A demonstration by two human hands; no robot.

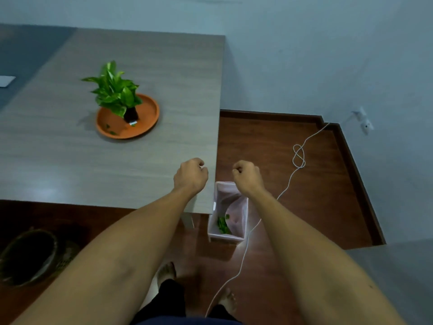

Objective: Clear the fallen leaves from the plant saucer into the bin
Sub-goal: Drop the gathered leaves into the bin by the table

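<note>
A white cable (288,184) was seen running from a wall socket (363,121) across the red-brown wooden floor (304,207), knotted into a loop partway, then passing just beside the right wall of the bin (243,219) and on between the person's 2 bare feet. A dark woven basket (28,256) stood on the floor at lower left, well apart from the bin. A flat white object (5,80), cut off by the frame, lay at the far left of the table (140,160).

The table was a grey wood-grain surface with a darker panel at its far left. It was set against pale blue-grey walls, with a dark skirting board along the floor. The orange saucer (150,113) lay on the table well in from the edges, with the potted plant (114,92) standing in it. A few small green leaf pieces (110,130) were left on the saucer's near-left part.

The white bin, lined with a thin bag, stood on the floor just beside the table's near-right corner, partly tucked under the edge, and green leaves (222,225) lay inside it.

The left hand (189,175) was held over the table corner with fingers curled together in a loose fist; whether anything was clamped in it could not be told. The right hand (247,175) was held above the bin's far rim, likewise curled closed, contents not visible. The tabletop between saucer and hands was bare.
</note>
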